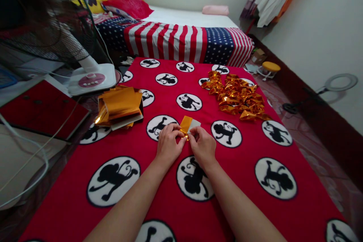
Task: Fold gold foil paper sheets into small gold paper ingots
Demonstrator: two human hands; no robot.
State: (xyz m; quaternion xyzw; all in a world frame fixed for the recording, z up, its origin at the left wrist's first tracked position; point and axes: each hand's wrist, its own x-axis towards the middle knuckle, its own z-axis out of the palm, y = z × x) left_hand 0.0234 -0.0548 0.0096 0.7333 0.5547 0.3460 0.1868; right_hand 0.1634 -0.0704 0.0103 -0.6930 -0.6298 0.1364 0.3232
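Observation:
Between my two hands is a small sheet of gold foil paper point(186, 123), partly folded so its pale back shows on the right. My left hand point(170, 141) pinches its near left edge with thumb and fingers. From the other side, my right hand point(202, 144) pinches the near right edge. Both thumbs almost meet at a shiny crumpled bit of the foil. To the left lies a stack of flat gold foil sheets point(120, 103). At the right rests a heap of folded gold foil pieces point(238, 94).
A red cloth with monkey prints point(227, 176) covers the table. On the left stand a fan point(92, 77) and a dark red panel point(36, 102) with loose cables. A bed with a striped cover point(170, 39) is beyond; a yellow stool point(271, 66) sits on the right floor.

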